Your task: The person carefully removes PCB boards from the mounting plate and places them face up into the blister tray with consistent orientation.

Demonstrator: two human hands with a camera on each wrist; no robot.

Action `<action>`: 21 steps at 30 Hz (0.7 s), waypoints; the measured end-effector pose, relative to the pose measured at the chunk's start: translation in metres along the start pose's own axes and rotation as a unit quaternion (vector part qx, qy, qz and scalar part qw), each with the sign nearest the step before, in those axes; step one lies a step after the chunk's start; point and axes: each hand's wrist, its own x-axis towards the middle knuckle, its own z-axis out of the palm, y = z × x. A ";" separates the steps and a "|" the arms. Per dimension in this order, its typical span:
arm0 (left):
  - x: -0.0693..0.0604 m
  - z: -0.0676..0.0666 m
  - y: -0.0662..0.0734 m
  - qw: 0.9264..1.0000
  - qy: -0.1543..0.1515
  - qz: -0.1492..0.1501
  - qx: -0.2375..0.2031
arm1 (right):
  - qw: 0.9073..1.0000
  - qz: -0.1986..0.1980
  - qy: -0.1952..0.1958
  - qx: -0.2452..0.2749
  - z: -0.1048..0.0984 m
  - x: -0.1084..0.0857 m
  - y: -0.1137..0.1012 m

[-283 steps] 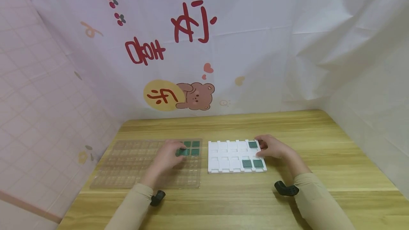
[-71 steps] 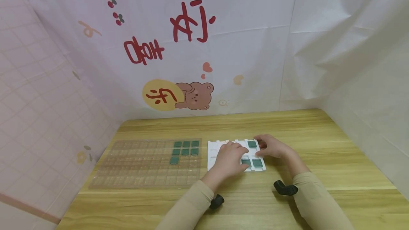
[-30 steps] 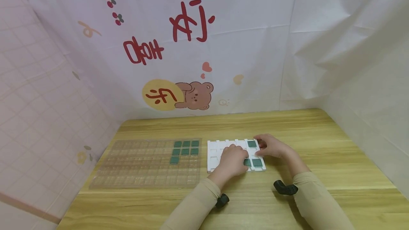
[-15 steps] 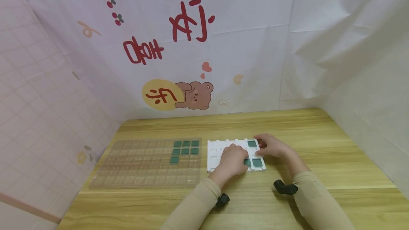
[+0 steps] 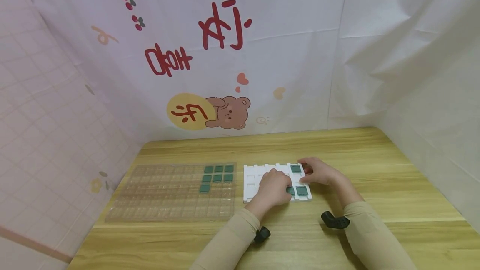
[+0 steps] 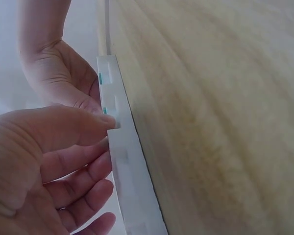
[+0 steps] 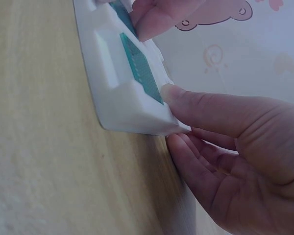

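In the head view, my left hand point(image 5: 273, 187) is on the white tray point(image 5: 250, 181), thumb and fingertips pinching at a green square chip point(image 5: 290, 191) in the near row. Part of that chip is hidden behind the hand; the right wrist view shows fingertips at the chip point(image 7: 123, 15). My right hand point(image 5: 319, 172) grips the tray's right end, thumb on its upper edge and fingers against its end. Close to that thumb lies another chip point(image 7: 141, 68). Two chips show uncovered at the tray's right end, one far point(image 5: 296, 169) and one near point(image 5: 301, 191).
Left of the white tray lies a clear plastic tray point(image 5: 168, 209) with many pockets. Several green chips point(image 5: 218, 177) sit near its far right corner. The wooden table point(image 5: 300, 241) runs back to a printed white cloth point(image 5: 292, 53).
My left hand reached from the clear tray over to the white tray, then its fingers closed in on the near-row chip. For the last second it has barely moved. My right hand stays put.
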 end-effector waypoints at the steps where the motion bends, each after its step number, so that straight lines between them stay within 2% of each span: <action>1: 0.000 0.000 0.000 1.000 0.000 0.000 -0.003 | 1.000 -0.001 0.000 0.001 0.000 0.000 0.000; 8: 0.002 0.001 -0.003 0.999 -0.006 -0.007 -0.033 | 1.000 0.005 0.000 0.008 -0.001 -0.002 -0.003; 21: 0.004 0.002 -0.007 0.998 0.001 -0.002 -0.059 | 1.000 0.005 -0.001 0.022 0.001 -0.002 -0.002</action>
